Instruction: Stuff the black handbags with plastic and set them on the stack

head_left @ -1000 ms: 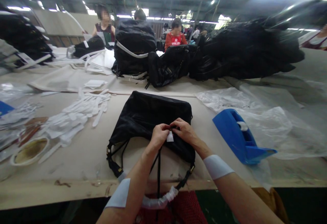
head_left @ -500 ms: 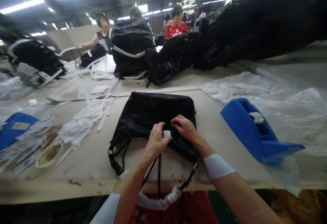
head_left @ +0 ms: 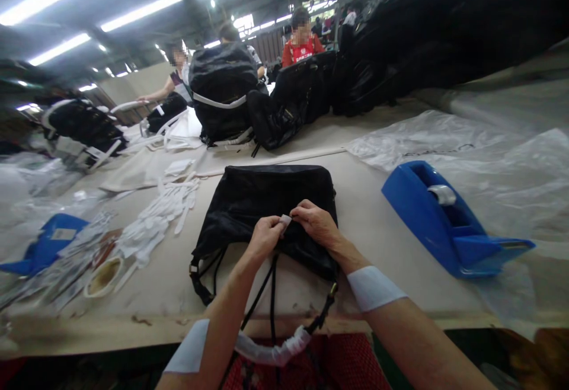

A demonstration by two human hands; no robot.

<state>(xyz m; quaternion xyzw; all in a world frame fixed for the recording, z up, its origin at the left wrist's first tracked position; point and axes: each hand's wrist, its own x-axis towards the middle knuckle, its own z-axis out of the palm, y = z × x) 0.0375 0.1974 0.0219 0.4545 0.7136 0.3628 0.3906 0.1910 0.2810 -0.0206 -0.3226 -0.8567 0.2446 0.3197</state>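
Observation:
A black handbag (head_left: 262, 191) lies flat on the table in front of me, its wrapped strap (head_left: 271, 351) hanging over the near edge. Over the bag's lower middle, my left hand (head_left: 265, 237) pinches a small white piece of paper or tape (head_left: 285, 221) between thumb and fingers. My right hand (head_left: 316, 222) is close beside it, thumb and fingertips closed at the right edge of that white piece; what they grip is too small to make out. Thin black cords (head_left: 272, 295) run from the bag toward me.
A blue tape dispenser (head_left: 427, 218) stands at right by clear plastic sheeting (head_left: 489, 159). White strips (head_left: 153, 218), a shallow cup (head_left: 104, 277) and another blue object (head_left: 56, 242) lie at left. Black bags (head_left: 224, 93) are piled behind, with people (head_left: 302, 46) beyond.
My hands have come together: the right fingertips now meet the white piece, which the left hand has tilted and raised slightly. The camera view has shifted a little.

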